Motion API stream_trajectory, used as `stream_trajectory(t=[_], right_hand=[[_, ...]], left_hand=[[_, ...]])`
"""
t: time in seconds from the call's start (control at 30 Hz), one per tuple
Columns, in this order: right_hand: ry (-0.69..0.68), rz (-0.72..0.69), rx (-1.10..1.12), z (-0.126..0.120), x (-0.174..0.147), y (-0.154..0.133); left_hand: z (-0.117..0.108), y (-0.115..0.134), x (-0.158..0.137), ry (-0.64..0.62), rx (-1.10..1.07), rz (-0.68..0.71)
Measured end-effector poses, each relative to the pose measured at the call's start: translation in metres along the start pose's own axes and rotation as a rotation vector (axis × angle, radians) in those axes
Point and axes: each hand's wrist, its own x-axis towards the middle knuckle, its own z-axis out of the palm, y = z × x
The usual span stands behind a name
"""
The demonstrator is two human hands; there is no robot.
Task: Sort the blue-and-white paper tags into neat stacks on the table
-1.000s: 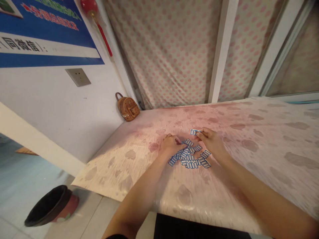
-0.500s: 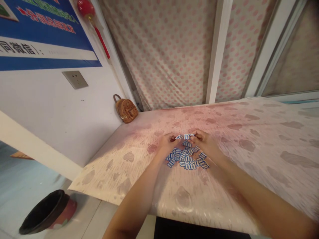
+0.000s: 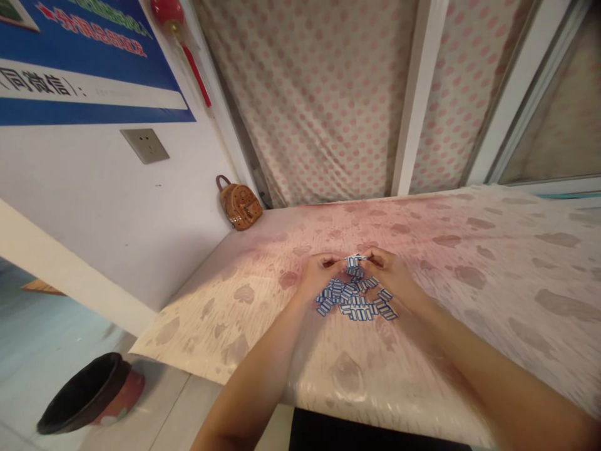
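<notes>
Blue-and-white pieces [image 3: 355, 260], count unclear, are pinched between the left hand [image 3: 323, 270] and right hand [image 3: 384, 268], 1 at each end, aligned roughly with the counter's [image 3: 263, 326] near edge; the loose pile [image 3: 357, 307] lies nearer that edge.

We have a heap of cards [image 3: 359, 311] lying on the table [image 3: 267, 291] before us. Our left hand [image 3: 322, 274] and right hand [image 3: 389, 270] flank its far end, with the held cards [image 3: 355, 260] between their fingertips. Behind the table we see a curtain [image 3: 319, 113]; at its far left corner, a small backpack [image 3: 241, 207] by the wall [image 3: 178, 213]. On that wall, a poster [image 3: 103, 111] sits above a socket [image 3: 145, 145]. A bin [image 3: 119, 398] stands on the floor [image 3: 183, 413] to our left.
</notes>
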Motion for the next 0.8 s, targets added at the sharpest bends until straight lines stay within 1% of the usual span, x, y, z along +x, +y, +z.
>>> stream_trajectory(t=[0.1, 0.23, 0.43, 0.8], right_hand=[[-0.001, -0.018, -0.008, 0.001, -0.001, -0.001], [0.012, -0.019, 0.002, 0.002, -0.002, -0.005], [0.019, -0.03, 0.006, 0.002, -0.002, -0.009], [0.008, -0.03, -0.013, 0.003, -0.001, -0.005]], left_hand=[[0.001, 0.001, -0.001, -0.007, -0.036, 0.016], [0.002, 0.004, -0.002, -0.032, -0.082, -0.022], [0.003, 0.01, -0.004, -0.034, -0.035, -0.014], [0.005, 0.019, -0.008, -0.028, 0.023, 0.037]])
